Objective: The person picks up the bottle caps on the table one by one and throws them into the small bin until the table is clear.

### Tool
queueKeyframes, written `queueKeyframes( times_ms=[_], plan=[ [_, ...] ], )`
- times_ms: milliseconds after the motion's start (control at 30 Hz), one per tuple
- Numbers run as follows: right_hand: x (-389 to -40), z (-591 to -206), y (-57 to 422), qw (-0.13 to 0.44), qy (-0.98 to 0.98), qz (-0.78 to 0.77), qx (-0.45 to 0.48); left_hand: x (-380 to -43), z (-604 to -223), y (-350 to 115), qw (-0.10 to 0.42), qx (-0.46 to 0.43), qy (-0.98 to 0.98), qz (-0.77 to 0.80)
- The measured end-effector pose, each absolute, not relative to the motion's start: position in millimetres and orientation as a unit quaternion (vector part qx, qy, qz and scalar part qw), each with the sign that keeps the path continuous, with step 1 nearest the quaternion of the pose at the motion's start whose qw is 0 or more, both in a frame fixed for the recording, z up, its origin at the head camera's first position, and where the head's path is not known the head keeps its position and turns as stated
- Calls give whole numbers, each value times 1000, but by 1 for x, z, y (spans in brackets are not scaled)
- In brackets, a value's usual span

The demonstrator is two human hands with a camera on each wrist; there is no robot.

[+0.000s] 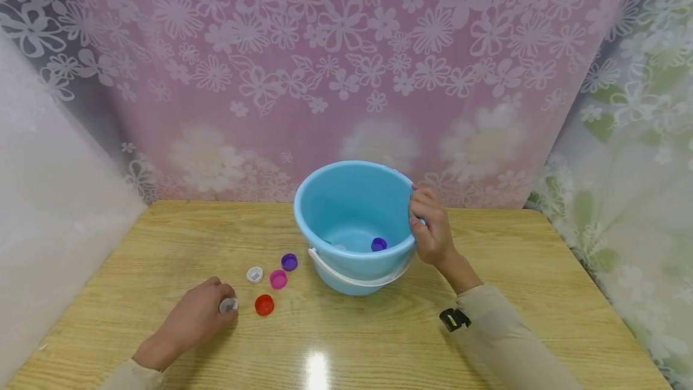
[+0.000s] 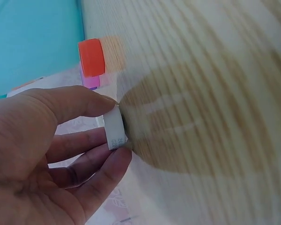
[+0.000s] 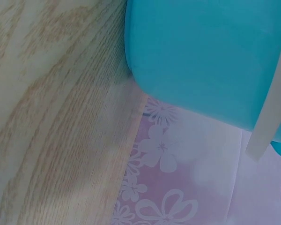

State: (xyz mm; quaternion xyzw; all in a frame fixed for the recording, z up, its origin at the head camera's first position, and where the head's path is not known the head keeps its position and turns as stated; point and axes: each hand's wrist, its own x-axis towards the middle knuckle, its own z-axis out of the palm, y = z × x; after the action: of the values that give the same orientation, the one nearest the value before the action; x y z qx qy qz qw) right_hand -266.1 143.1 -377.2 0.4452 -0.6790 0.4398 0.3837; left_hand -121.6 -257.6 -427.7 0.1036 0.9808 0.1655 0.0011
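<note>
At the left of the table, my left hand [image 1: 197, 316] pinches a white bottle cap [image 2: 114, 127] between thumb and fingers, close over the wood. My right hand [image 1: 431, 227] grips the right rim of a light blue bucket [image 1: 338, 266], with the thumb on the outside. Inside the bucket lies a purple cap [image 1: 379, 244], and part of something pale shows beside it, mostly hidden by the front rim. Between the left hand and the bucket are a red cap [image 1: 264, 305], a pink cap [image 1: 278, 279], another purple cap [image 1: 289, 262] and another white cap [image 1: 255, 274].
The bucket's white handle [image 1: 357, 283] hangs down across its front. A wooden table [image 1: 411, 348] bears everything. Behind it hangs a pink flowered curtain [image 1: 346, 71], with pale cloth at both sides. A black band [image 1: 455, 319] is at the right sleeve.
</note>
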Motion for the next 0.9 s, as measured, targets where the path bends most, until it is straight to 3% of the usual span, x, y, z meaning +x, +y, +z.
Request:
queueKeyframes(
  times_ms=[400,600,900],
  plan=[
    [-266,-378,142,386,-682,433,445,-127,-413,-265,-28,131,975,176],
    [-266,-377,142,385,-686,430,444,-132,-386,-267,-23,133,973,189],
    [-265,-376,143,390,-683,432,442,-140,-336,-260,-84,165,965,183]
  ],
)
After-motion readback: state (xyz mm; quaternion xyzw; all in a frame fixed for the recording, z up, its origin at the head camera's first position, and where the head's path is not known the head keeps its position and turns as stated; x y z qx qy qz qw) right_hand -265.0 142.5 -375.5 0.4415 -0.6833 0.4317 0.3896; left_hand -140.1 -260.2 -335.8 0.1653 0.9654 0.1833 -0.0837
